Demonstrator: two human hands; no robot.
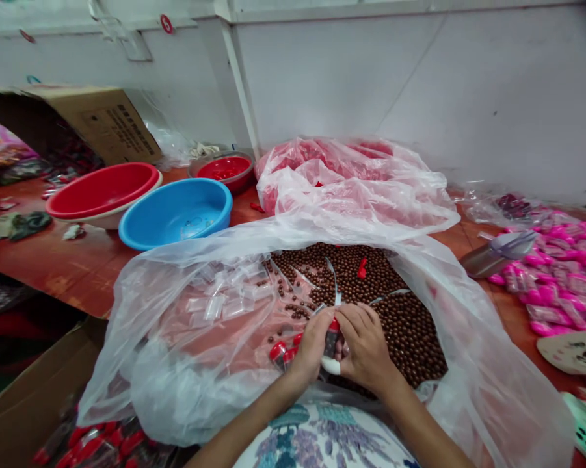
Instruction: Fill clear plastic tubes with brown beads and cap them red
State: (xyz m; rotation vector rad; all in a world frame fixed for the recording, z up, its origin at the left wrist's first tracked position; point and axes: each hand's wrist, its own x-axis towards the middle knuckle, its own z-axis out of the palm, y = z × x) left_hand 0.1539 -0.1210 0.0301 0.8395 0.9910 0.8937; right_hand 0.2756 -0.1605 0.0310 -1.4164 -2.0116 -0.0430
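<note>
My left hand (313, 346) and my right hand (365, 341) meet over the open plastic bag, both closed around a small clear container with a red cap (330, 340). A white covering (330, 366) wraps a thumb tip below it. Beneath and beyond my right hand lie many small brown balls (414, 338). Several red-capped containers (279, 351) rest just left of my left hand. Farther left in the bag is a heap of clear empty containers (219, 296). One loose red piece (361, 268) sits on the balls.
A blue basin (175, 211), a red basin (102, 188) and a smaller red bowl (227, 168) stand behind left. Pink pieces fill a plastic bag (351, 188) at the wall. Pink packets (570, 273) and a scoop (497, 253) lie right. Capped containers (97, 445) fill a carton (39, 383) below.
</note>
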